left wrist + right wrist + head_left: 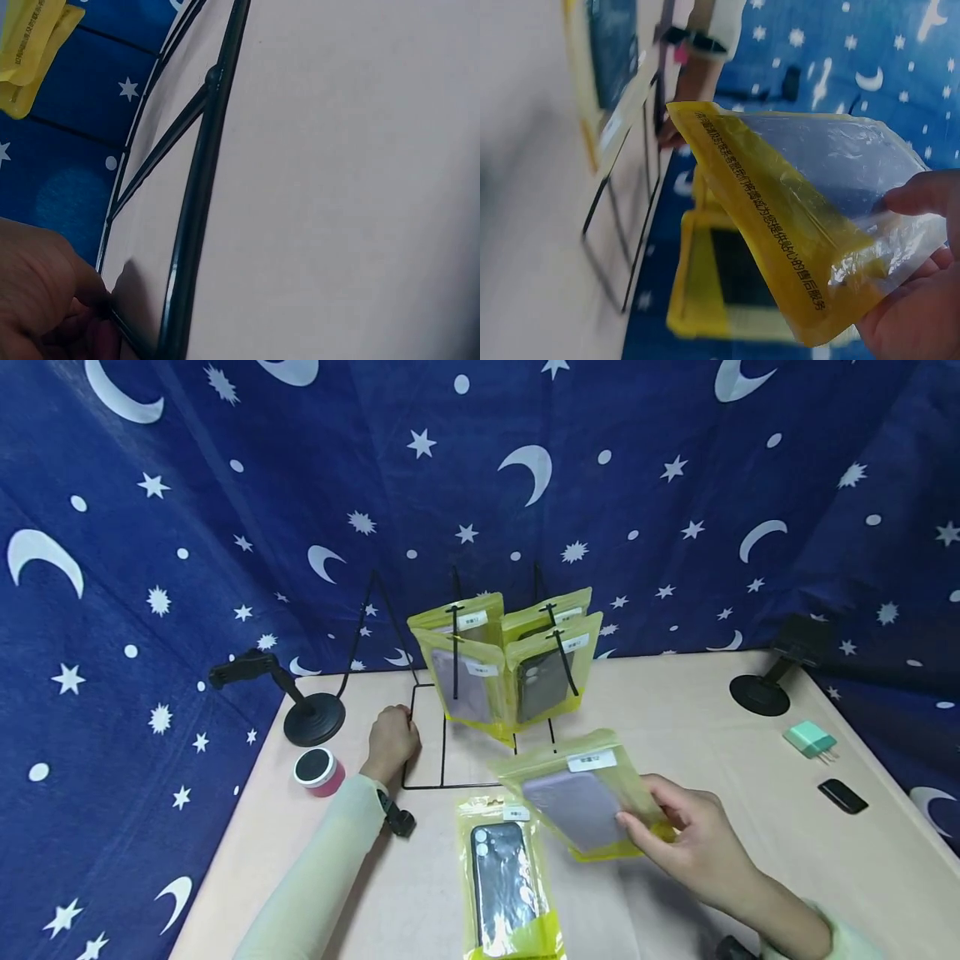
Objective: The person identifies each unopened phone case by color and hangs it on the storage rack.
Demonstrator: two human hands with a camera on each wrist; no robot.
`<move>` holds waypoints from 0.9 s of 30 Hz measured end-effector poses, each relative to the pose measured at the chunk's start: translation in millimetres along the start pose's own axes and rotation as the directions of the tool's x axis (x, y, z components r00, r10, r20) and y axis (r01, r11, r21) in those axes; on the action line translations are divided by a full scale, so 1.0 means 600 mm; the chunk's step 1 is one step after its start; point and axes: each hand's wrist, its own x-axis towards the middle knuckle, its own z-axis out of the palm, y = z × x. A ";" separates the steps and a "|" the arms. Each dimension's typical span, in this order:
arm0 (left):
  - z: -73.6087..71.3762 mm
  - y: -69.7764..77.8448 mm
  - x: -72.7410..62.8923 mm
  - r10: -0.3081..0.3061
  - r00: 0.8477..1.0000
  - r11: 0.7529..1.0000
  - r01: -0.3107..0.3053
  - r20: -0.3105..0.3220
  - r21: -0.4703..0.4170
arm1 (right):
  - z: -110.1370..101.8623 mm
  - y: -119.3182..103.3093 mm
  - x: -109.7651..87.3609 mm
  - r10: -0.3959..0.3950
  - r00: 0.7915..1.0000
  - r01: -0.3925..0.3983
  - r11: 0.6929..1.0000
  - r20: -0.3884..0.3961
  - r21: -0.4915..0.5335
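My left hand grips the left side of a black wire display rack. In the left wrist view, the thumb and fingers of that hand close on the thin rod. My right hand pinches a yellow zip bag with a lavender phone case by its right edge, tilted above the table. Yellow print strip of this bag faces the right wrist camera. Several bagged phone cases hang from the rack's hooks. Below the held bag, another bagged phone case, dark, lies flat on the table.
A black stand and a pink jar with a dark lid are on the left. To the right are another black stand, a green charger and a small black oval object. A starry blue cloth hangs behind.
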 end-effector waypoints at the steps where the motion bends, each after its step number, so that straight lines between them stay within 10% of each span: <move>1: 0.000 0.000 0.000 -0.001 1.000 1.000 0.001 -0.001 0.001 | 0.009 -0.003 0.007 -0.033 0.999 0.033 0.999 0.005 0.021; 13: 0.004 -0.003 0.002 -0.004 1.000 1.000 0.004 0.012 -0.014 | 0.088 -0.021 0.079 -0.202 0.979 0.204 0.977 -0.032 0.062; 27: -0.002 -0.002 -0.003 0.061 0.997 0.998 -0.062 -0.036 -0.032 | 0.124 -0.010 0.115 -0.047 0.998 0.051 0.995 -0.048 0.090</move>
